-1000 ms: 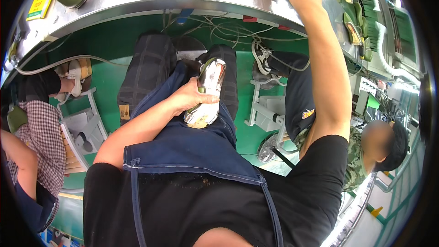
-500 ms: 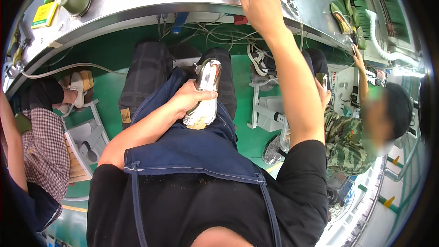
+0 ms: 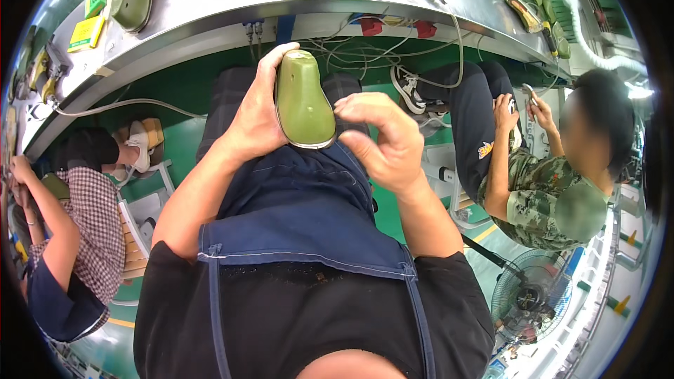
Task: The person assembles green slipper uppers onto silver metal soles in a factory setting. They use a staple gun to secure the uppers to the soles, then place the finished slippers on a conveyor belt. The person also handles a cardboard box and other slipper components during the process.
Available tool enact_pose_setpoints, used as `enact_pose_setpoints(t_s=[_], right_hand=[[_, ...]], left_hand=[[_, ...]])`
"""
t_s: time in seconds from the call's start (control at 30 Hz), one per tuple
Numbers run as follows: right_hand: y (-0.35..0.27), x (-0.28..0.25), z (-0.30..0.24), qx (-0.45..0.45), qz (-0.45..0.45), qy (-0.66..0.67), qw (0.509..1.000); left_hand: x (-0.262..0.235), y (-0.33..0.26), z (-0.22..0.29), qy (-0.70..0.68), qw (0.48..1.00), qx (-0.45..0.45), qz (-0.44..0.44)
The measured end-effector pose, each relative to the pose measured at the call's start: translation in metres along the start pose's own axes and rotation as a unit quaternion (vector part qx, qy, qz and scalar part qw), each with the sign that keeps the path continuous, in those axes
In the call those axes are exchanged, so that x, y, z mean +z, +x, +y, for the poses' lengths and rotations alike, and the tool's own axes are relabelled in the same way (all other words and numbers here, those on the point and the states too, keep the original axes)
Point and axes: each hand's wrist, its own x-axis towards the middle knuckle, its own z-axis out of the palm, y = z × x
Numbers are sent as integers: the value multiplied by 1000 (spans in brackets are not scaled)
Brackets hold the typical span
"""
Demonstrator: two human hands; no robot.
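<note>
your left hand (image 3: pixel 256 116) grips the smooth olive-green plastic shoe last (image 3: pixel 303 100) above your lap, its far side hidden; your right hand (image 3: pixel 382 142) curls loosely beside it, holding nothing visible.

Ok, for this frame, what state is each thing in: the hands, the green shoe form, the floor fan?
left hand: closed around the green shoe form
green shoe form: held above the lap, flat sole side facing the camera
right hand: beside the form, fingers curled, holding nothing visible
floor fan: standing on the floor; running or not, cannot tell
</note>
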Motion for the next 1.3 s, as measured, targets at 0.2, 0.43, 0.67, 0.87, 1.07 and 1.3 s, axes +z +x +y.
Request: enact_pose_setpoints(t_s=[0.2,0.43,0.67,0.87,1.07,1.3], right_hand=[[-5,2,-11,-102,2,-25,995],[-15,11,-14,-125,32,-79,989],[-16,10,-18,-152,5,-113,982],[-14,10,-20,-145,-19,-106,984],[-13,10,-17,-135,-20,-97,986],[-18,9,0,-74,-3,-17,997]], left_hand=[[-4,12,8,77,994,82,-2],[-4,11,9,54,993,94,-41],[-5,10,4,68,988,126,-64],[-1,4,1,47,991,93,-84],[6,0,5,29,995,60,-70],[10,-2,-2,22,997,30,-65]])
